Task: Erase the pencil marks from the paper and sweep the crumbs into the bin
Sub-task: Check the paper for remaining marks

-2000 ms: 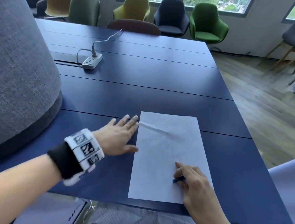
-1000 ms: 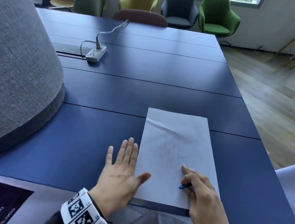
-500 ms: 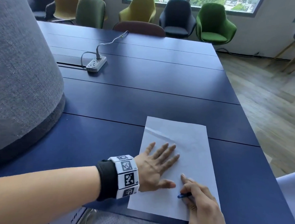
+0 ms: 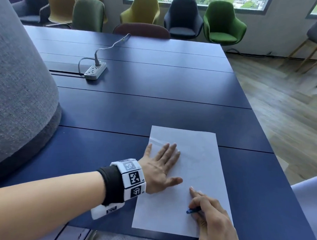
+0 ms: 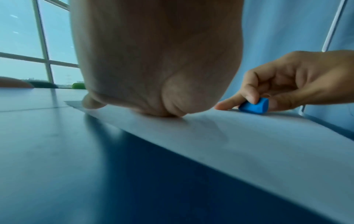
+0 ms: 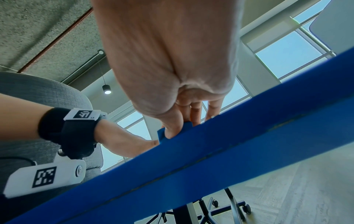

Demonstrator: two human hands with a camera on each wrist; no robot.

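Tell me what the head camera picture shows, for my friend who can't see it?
A left hand presses flat on a white sheet of paper while the right hand pinches a small blue eraser against it. The paper lies on a dark blue table, with a white power strip farther back.

Matt white paper on smooth, faintly glossy blue table; grey woven-cloth chair

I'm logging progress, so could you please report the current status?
Left hand flat on white paper sheet. Right hand pinches small blue eraser against it. Nothing obstructing.
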